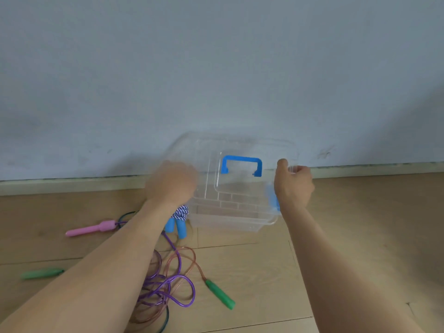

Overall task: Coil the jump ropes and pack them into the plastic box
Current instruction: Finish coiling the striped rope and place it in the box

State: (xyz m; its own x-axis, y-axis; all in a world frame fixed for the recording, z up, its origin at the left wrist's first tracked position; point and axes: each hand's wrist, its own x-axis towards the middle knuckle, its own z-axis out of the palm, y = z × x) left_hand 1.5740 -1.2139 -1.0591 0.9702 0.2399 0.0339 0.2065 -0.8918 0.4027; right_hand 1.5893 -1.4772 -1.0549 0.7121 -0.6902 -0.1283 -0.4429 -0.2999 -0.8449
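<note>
The right hand (294,186) curls its fingers around the right edge of the clear plastic lid (240,145), thumb pointing up. The left hand (171,182) sits at the lid's left edge, too blurred to tell how it grips. The lid is glossy, with rounded corners and a blue handle (241,164), and is held tilted above the transparent plastic box (230,219), which rests on the wooden floor (336,236) by the wall. Left of the box lie a braided blue-white rope (181,212), a shiny looped purple rope (177,284) and a tangled clear pinkish rope (192,258) ending in a green grip (219,294).
</note>
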